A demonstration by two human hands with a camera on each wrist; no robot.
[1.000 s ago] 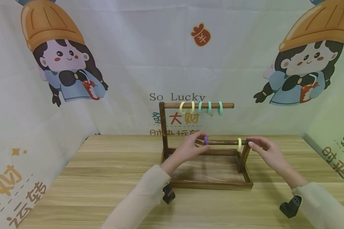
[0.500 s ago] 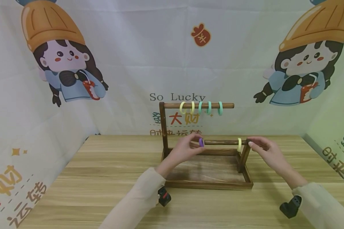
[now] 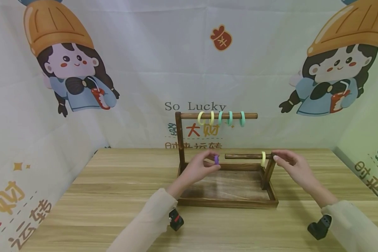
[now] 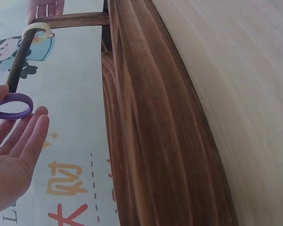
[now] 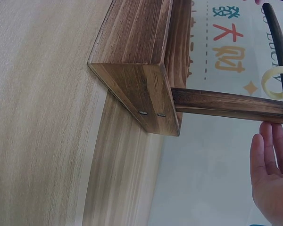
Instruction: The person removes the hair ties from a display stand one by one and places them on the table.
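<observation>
A small purple ring (image 3: 216, 160) is pinched between the thumb and fingers of my left hand (image 3: 200, 168). In the head view it sits just left of the free end of the lower rod (image 3: 242, 156), apart from it; the left wrist view shows the purple ring (image 4: 23, 114) right by the rod's tip. Near the other end of that rod hangs a pale yellow ring (image 3: 263, 161). My right hand (image 3: 294, 169) holds the top of the short post (image 3: 268, 175) of a dark wooden rack, thumb in front and fingers behind.
An upper rod (image 3: 189, 116) on the taller left post carries two yellow rings and three mint-green ones. The rack's shallow tray base (image 3: 226, 203) stands on a wood-grain table (image 3: 119, 175). Printed cloth (image 3: 163, 52) hangs behind and at both sides.
My left hand has drawn the purple ring leftward off the free end of the lower rod and slightly down. The right hand keeps its place on the post.
</observation>
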